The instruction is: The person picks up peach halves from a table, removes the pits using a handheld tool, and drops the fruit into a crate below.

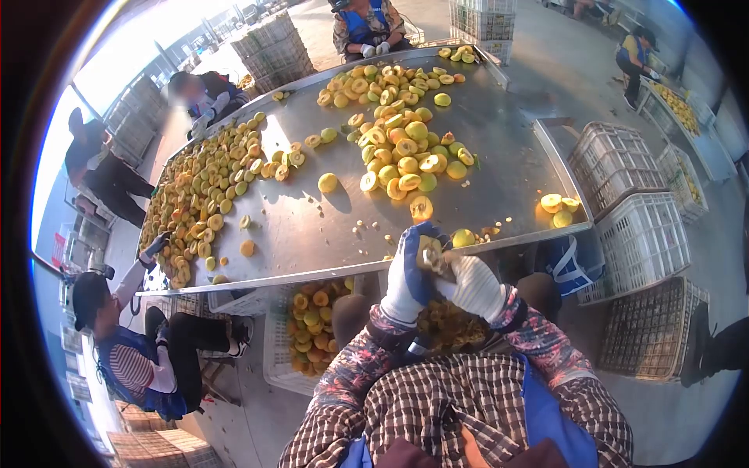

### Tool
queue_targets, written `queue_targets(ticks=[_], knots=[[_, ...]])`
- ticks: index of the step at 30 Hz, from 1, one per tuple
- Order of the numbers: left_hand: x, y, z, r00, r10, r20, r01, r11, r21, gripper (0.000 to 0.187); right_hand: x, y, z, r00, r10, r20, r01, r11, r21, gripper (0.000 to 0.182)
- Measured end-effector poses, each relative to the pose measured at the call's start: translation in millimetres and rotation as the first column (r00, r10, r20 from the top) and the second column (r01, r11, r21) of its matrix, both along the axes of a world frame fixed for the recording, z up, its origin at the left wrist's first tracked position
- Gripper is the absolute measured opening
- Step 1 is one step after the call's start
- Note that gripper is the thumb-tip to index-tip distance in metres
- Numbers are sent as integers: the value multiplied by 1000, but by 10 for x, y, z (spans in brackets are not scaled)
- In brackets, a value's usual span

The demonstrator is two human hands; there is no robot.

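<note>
Fruit piece [430, 253] — held in the curled left hand [407, 274], by the table's [289, 251] near edge; right hand [477, 287] bent beside it, grip unclear.

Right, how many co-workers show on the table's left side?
3: a far person up that side, a person in dark clothes farther out, and a seated person nearest us. Others may be hidden behind them.

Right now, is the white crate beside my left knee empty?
No, green and orange fruit is piled inside the white crate.
</note>
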State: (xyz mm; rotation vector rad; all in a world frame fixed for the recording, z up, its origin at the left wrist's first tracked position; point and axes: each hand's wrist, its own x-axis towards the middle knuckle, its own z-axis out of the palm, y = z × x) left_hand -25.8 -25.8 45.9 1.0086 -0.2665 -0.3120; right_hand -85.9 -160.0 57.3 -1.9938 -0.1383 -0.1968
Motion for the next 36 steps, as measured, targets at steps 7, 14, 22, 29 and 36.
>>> queue_targets(ticks=[7, 14, 22, 29, 36], knots=[[-84, 84, 136, 988, -35, -150, 34, 999, -10, 53, -266, 28, -32, 989, -72, 128, 105, 956, -273, 43], [-137, 62, 148, 997, -7, -74, 12, 997, 78, 56, -231, 112, -28, 993, -80, 86, 112, 853, -509, 40], [-110, 127, 38, 968, 26, 248, -111, 936, 335, 48, -233, 176, -193, 1000, -21, 8, 23, 948, -317, 41], [20, 223, -170, 628, -203, 751, -429, 716, 551, 43, -257, 58, 89, 949, 67, -307, -196, 890, -413, 39], [-20, 212, 24, 988, -131, 79, 84, 895, 439, 50, -280, 61, -224, 967, 217, -132, -221, 975, -18, 37]])
